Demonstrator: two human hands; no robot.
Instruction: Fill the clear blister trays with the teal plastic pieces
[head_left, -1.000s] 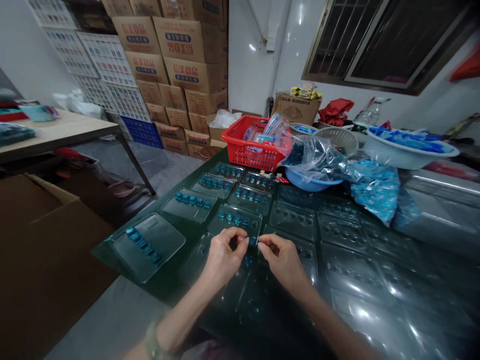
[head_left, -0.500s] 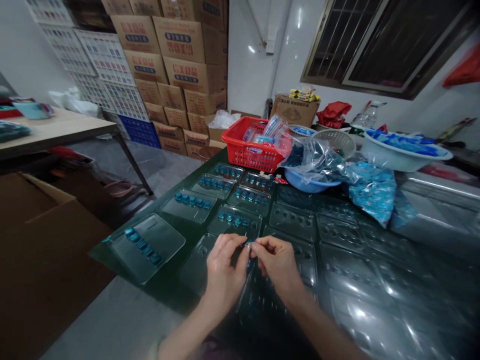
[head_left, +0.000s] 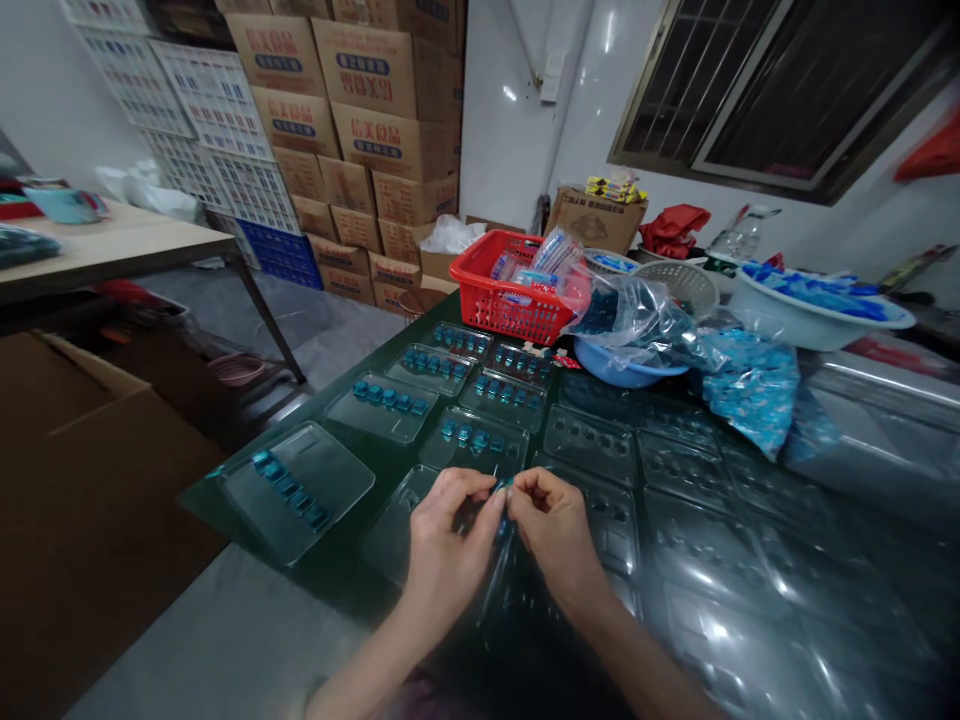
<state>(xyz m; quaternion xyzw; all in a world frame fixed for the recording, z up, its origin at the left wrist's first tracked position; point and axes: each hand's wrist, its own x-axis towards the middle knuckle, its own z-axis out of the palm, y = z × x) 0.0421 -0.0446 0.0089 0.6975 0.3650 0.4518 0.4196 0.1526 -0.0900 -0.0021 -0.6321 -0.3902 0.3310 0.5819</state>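
Observation:
My left hand (head_left: 450, 530) and my right hand (head_left: 556, 530) meet over the dark green table, fingertips pinched together. A small shiny teal piece (head_left: 501, 486) shows between them, mostly hidden by the fingers. Just beyond the hands lies a clear plastic tray (head_left: 441, 456) with a row of teal cube-like pieces (head_left: 464, 436). To the left, another clear tray (head_left: 337, 475) carries several teal pieces (head_left: 291, 492) in a slanted row. Partly behind my left hand is a further clear tray (head_left: 390, 525); its contents are hard to make out.
Clear trays with moulded hollows (head_left: 589, 440) cover the table's right side. At the back stand a red basket (head_left: 514, 312), a blue basin (head_left: 626, 373) under plastic bags and a teal-patterned bag (head_left: 754, 390). An open carton (head_left: 97, 480) is at left, below a wooden table (head_left: 142, 235).
My hands have come together from slightly apart, and both now pinch at the small teal piece. Over the last half second they have barely moved; the view has shifted slightly.

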